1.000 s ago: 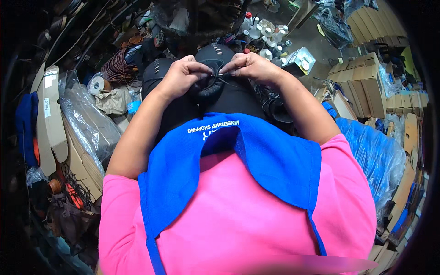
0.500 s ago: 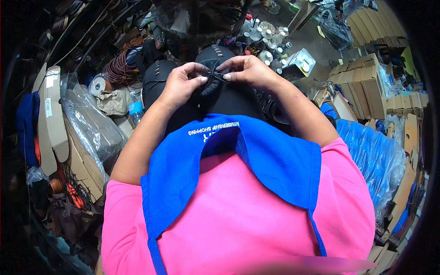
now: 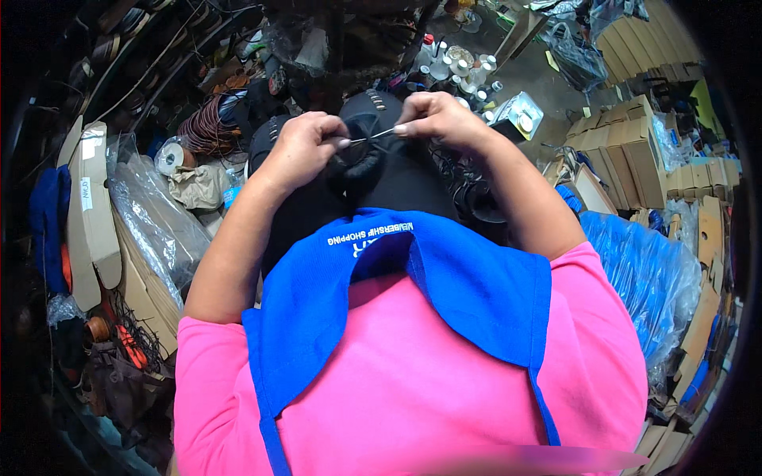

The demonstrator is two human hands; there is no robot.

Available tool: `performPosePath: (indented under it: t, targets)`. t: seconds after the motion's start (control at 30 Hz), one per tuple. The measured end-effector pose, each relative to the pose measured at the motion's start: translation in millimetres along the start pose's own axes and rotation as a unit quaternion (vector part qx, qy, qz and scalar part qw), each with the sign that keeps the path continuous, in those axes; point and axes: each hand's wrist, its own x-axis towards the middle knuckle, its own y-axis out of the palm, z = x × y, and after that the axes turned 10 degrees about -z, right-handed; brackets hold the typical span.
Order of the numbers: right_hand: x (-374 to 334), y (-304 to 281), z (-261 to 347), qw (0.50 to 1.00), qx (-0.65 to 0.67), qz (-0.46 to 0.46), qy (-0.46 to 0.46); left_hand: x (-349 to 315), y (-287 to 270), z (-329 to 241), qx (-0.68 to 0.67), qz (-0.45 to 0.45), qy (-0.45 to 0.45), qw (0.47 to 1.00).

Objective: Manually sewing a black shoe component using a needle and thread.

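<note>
My left hand (image 3: 305, 147) and my right hand (image 3: 441, 119) are raised over my lap, each pinching one end of a thin cord (image 3: 383, 133). It runs nearly straight between my fingertips and looks pale where light catches it. Under its middle, on my black-trousered legs, sits a dark rounded piece (image 3: 359, 168) with cords crossing at its top. Black on black, its full outline is hard to make out, and I cannot tell its kind. A blue apron (image 3: 492, 278) covers my front.
Beyond my knees stand several white bottles (image 3: 460, 67) and a square tin (image 3: 517, 116). Cardboard boxes (image 3: 623, 143) and plastic-wrapped blue material (image 3: 643, 270) are stacked at the right. At the left lie long cardboard pieces (image 3: 99, 214), clear plastic sheeting (image 3: 151, 206) and a brown coil (image 3: 208, 117).
My hands have moved apart, drawing the cord out longer and straighter between them. Both still pinch it.
</note>
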Motion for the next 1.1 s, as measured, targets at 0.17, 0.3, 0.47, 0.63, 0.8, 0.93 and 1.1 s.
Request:
performPosePath:
  t: [0.17, 0.3, 0.47, 0.63, 0.8, 0.93, 1.1]
  targets:
    - [-14.7, 6.7, -8.8, 0.999, -0.033, -0.020, -0.036, -5.1, 0.6, -9.0, -0.050, 0.047, -0.114, 0.991]
    - [-30.7, -3.2, -9.2, 0.990, -0.132, -0.008, -0.039, 2.3, 8.3, -13.3, -0.067, 0.059, -0.093, 0.992]
    - [-30.3, -20.7, 16.8, 0.983, -0.121, -0.078, -0.114, 6.0, 6.8, -18.5, 0.003, 0.085, -0.016, 0.996]
    - [-1.9, -31.1, 4.4, 0.824, -0.448, -0.280, -0.205, 10.6, 12.9, -17.6, 0.075, 0.098, 0.036, 0.992]
    - [-22.7, 8.5, 48.8, 0.775, -0.570, -0.057, -0.267, 0.7, 8.6, -15.9, 0.052, 0.069, -0.003, 0.996]
    - [-15.0, 31.8, 49.5, 0.763, -0.581, 0.018, -0.282, -1.7, 7.3, -12.2, 0.042, 0.068, 0.016, 0.997]
    - [-7.8, 15.6, 28.2, 0.774, -0.545, 0.039, -0.319, -22.0, -9.8, 15.1, 0.078, 0.061, 0.102, 0.990]
